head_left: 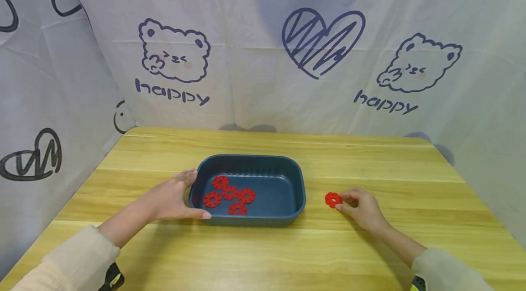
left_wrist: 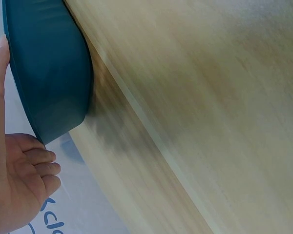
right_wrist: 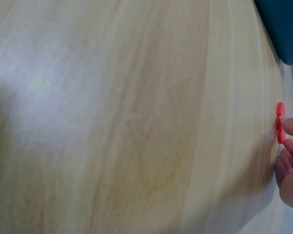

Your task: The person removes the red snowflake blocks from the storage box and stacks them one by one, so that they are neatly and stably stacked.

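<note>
A dark teal tray with deep walls and rounded corners stands mid-table. My left hand holds its left end, the thumb along the front rim and the other fingers at the far left corner. The left wrist view shows those fingers curled at the tray's end. To the right of the tray, my right hand pinches a red snowflake building disc between thumb and fingers. The disc appears edge-on in the right wrist view. Inside the tray, several matching red discs lie flat towards the left.
The light wooden table carries the tray. Behind it hangs a white cloth with bears, a heart and lettering drawn on it; another cloth side runs along the left.
</note>
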{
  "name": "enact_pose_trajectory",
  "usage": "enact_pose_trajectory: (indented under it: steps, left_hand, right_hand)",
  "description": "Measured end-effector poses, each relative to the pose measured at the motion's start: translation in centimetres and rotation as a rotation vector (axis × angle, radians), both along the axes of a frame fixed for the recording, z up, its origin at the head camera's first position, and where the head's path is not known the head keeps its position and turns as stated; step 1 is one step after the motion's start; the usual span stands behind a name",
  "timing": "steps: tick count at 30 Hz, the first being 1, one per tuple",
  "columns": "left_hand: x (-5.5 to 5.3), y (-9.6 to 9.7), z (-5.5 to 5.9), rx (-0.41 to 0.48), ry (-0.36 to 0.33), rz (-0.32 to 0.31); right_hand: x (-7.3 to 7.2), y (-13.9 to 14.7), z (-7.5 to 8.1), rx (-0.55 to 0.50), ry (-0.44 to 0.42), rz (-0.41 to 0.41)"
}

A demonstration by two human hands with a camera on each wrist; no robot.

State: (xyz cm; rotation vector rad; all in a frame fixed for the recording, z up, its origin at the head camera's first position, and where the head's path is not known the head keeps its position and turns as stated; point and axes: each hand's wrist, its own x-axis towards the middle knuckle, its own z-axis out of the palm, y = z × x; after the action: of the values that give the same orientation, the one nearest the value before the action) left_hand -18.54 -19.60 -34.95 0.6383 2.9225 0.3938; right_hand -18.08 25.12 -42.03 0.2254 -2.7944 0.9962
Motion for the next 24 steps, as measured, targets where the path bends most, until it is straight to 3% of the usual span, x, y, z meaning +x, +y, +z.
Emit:
enact_pose_trajectory:
  steps: [16,21,24]
  left_hand:
    - [0.1,0.1,0.1,0.003,0.001,0.006]
    - [0.1,0.1,0.1,0.0,0.005,0.002]
    - [0.1,0.1,0.1,-0.002,0.007,0.001]
  right_hand:
    - [0.2,0.1,0.3,-0.008,-0.015,0.007]
    - [0.0,0.3,1.6,-0.037,-0.026,0.02]
    - [-0.6,0.2,3.0,-0.05,0.02,0.04]
